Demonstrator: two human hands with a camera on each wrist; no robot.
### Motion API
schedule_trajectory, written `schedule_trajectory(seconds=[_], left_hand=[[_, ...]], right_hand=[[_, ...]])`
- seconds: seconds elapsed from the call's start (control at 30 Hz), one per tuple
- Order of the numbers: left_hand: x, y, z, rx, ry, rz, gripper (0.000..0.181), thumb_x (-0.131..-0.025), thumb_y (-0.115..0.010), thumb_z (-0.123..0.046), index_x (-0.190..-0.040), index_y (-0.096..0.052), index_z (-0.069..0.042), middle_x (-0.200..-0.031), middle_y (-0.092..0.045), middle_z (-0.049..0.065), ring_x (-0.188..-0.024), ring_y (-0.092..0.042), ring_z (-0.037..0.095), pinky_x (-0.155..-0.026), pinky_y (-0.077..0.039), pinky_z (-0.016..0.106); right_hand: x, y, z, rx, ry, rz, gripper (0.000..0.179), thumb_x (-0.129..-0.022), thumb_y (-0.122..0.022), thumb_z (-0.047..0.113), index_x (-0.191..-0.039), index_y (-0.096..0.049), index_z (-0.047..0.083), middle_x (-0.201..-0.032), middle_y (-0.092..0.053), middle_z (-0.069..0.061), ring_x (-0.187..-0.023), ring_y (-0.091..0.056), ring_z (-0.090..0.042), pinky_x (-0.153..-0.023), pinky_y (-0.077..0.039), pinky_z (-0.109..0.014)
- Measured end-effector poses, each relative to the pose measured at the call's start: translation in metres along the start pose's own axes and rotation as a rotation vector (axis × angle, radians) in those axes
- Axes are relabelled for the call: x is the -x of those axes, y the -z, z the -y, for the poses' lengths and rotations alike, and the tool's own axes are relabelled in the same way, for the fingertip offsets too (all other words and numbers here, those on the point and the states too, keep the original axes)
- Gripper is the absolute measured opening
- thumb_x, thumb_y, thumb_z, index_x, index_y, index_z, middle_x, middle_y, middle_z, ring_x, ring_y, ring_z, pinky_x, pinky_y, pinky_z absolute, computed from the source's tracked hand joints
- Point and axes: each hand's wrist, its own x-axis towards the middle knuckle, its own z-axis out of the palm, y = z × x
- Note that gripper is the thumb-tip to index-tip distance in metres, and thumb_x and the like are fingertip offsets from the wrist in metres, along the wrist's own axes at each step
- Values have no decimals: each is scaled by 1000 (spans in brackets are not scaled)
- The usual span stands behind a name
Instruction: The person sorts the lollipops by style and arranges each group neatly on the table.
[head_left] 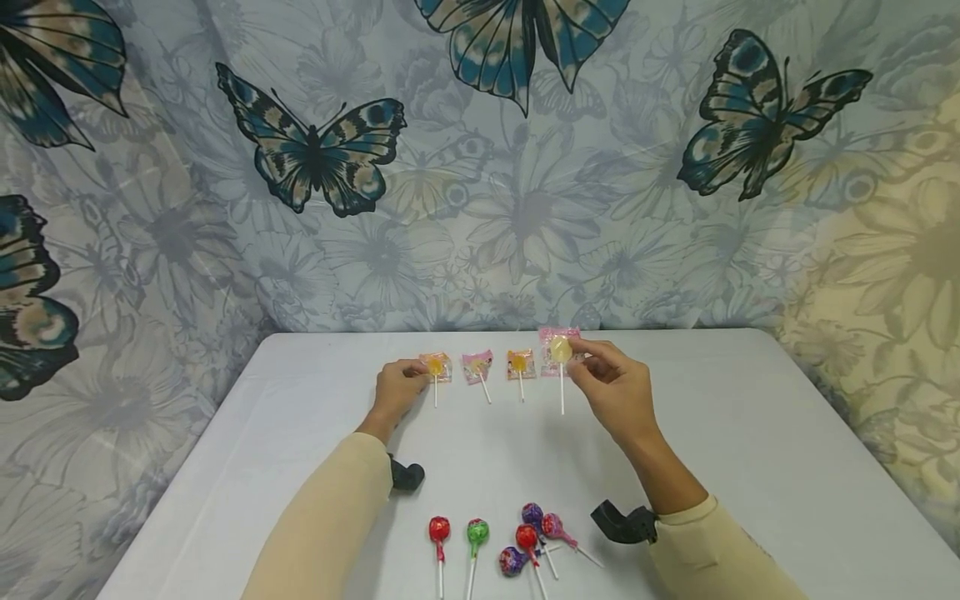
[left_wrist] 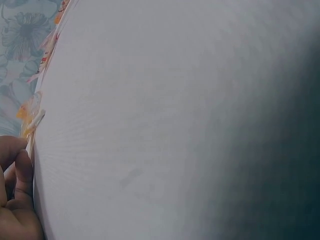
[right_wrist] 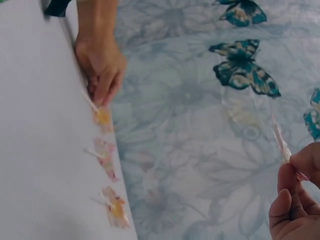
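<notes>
At the left end of a row of flat wrapped lollipops, my left hand (head_left: 399, 385) pinches the wrapper edge of an orange lollipop (head_left: 437, 367). My right hand (head_left: 615, 385) holds a yellow lollipop (head_left: 560, 350) in a clear, pink-edged wrapper, between thumb and fingers, its white stick pointing down. In the right wrist view this lollipop's stick (right_wrist: 278, 134) shows raised off the table. Between the hands lie a pink-wrapped lollipop (head_left: 477, 367) and another orange-wrapped lollipop (head_left: 521, 363), sticks toward me.
Nearer me on the white table (head_left: 315, 400) lie a red ball lollipop (head_left: 439, 528), a green one (head_left: 477, 532) and a pile of red, purple and pink ball lollipops (head_left: 527, 537). A butterfly-print cloth (head_left: 525, 208) hangs behind the table's far edge.
</notes>
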Motion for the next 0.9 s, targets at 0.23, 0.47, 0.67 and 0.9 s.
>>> schedule_trajectory(seconds=[0.23, 0.47, 0.67, 0.9], left_hand=[[1, 1, 0, -2, 15, 4, 5, -82, -72, -4, -87, -73, -6, -86, -63, 5, -82, -55, 21, -66, -46, 30], [0, 1, -1, 3, -4, 10, 7, -81, -72, -3, -88, -73, -5, -86, -64, 5, -80, -57, 20, -66, -48, 29], [-1, 1, 0, 19, 1, 5, 8, -80, -72, -1, -88, -73, -5, -86, -65, 5, -80, -57, 20, -65, -48, 29], [-1, 0, 0, 0, 18, 0, 6, -82, -72, -4, -86, -73, -7, -87, -63, 5, -83, -55, 21, -66, -47, 30]], right_hand=[[-9, 1, -19, 53, 10, -4, 27, -86, -64, -10, -112, -69, -4, -98, -67, -16, -76, -61, -16, -62, -48, -19], [-21, 5, -53, 44, -101, -13, 27, -89, -66, 1, -115, -69, 0, -95, -67, -16, -76, -60, -15, -58, -46, -21], [-29, 3, -72, 70, -162, -2, 28, -89, -65, 2, -117, -68, 0, -107, -66, -15, -78, -60, -15, -59, -46, -20], [-36, -1, -88, 131, -226, 0, 28, -89, -64, 2, -117, -68, 3, -111, -64, -12, -84, -60, -20, -60, -46, -21]])
